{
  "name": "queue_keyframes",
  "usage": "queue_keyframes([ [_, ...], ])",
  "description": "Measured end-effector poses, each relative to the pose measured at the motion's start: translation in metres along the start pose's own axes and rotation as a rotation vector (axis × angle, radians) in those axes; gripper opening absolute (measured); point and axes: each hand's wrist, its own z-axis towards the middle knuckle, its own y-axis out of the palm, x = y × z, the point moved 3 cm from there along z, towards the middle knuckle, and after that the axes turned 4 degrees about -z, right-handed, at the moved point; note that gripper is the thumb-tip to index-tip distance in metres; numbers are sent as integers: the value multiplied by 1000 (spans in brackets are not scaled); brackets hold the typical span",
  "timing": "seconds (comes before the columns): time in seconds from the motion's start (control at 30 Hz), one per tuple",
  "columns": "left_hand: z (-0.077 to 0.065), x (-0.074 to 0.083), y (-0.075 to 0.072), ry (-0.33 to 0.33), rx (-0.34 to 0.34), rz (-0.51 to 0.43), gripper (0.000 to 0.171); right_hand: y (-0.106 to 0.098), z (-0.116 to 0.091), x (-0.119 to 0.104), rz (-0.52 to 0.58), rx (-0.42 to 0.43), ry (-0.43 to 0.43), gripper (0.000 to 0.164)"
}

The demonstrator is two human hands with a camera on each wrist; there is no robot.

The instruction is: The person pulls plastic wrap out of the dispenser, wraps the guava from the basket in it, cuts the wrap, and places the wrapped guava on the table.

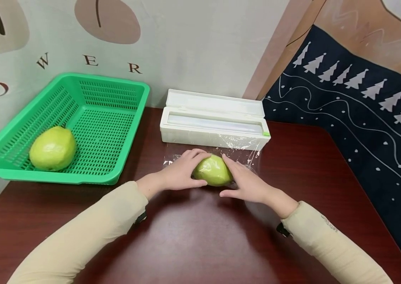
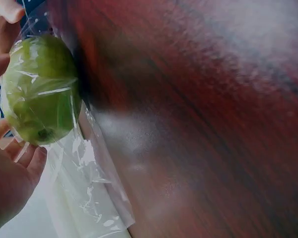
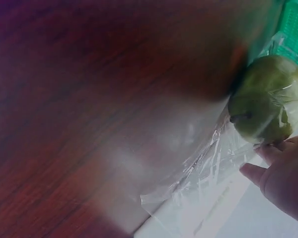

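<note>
Green fruit (image 1: pixel 213 170) sits on the dark red surface (image 1: pixel 200 236), right of the green basket (image 1: pixel 79 178) and before the lid-up white box (image 1: pixel 214 137), clear film (image 2: pixel 92 188) over it, your left hand (image 1: pixel 186 169) curved round one end, your right hand's (image 1: pixel 248 183) fingers spread against the other, thumb apart.

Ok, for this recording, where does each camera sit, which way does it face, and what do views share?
Head: worn on the head, facing forward and down at the table; left hand, right hand and both sleeves show.
Left wrist: on that wrist, facing the green fruit; fingers show lower left.
Right wrist: on that wrist, facing the same fruit; fingers show lower right.
Shared: both wrist views show fruit, clear film and tabletop.
</note>
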Motion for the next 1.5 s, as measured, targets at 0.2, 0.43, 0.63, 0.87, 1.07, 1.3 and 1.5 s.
queue_keyframes([
  [0.2, 6, -7, 0, -63, -7, -44, 81, -2, 9, 6, 91, 22, 9, 99],
  [0.43, 13, -13, 2, -82, -16, -67, 88, -2, 19, 14, 139, 5, 39, 99],
  [0.63, 17, -17, 2, -99, -12, -56, 91, 0, 24, 17, 103, 21, 46, 101],
  [0.87, 23, -20, 1, -132, 0, -83, 88, -2, 28, 23, 132, 70, 72, 86],
  [1.07, 26, -26, -1, -182, 14, -183, 78, -4, 32, 26, 186, 54, 62, 82],
  [1.3, 29, -31, -2, -187, 18, -217, 75, -6, 34, 29, 143, 93, 62, 77],
  [1.5, 32, -32, -2, -198, 4, -216, 75, -6, 35, 33, 192, 79, 116, 80],
])
